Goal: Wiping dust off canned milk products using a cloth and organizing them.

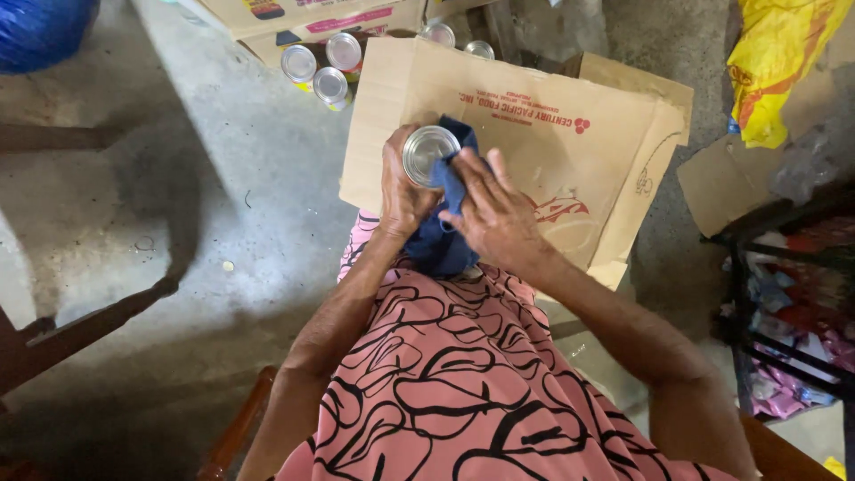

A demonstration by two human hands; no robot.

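Hands meet over a round metal can (429, 153) in the middle of the view, seen from above by a seated person in a pink garment with black looping lines (445, 374). The left hand (403, 187) wraps around the can's side from below, fingers closed on it, so that its shiny lid faces up towards the camera. The right hand (494, 214) lies flat, fingers stretched out and close together, pressing a dark blue cloth (445, 236) against the right side of the can; the cloth bunches up behind the can's rim and hangs down between the two wrists onto the lap. Whether the right thumb pinches the cloth cannot be told. Just behind the hands lies a flattened brown cardboard box (552, 125) with red print, resting on the grey concrete floor (232, 205). Further back, near the top edge, several more cans (321, 67) with silver lids stand close together beside another cardboard carton (303, 18). A yellow plastic bag (775, 62) sits at the top right, and a dark metal rack (784, 303) holding crumpled wrappers stands at the right edge. Part of a blue bag (44, 31) shows in the top left corner, and brown wooden chair parts (80, 330) reach in from the left.
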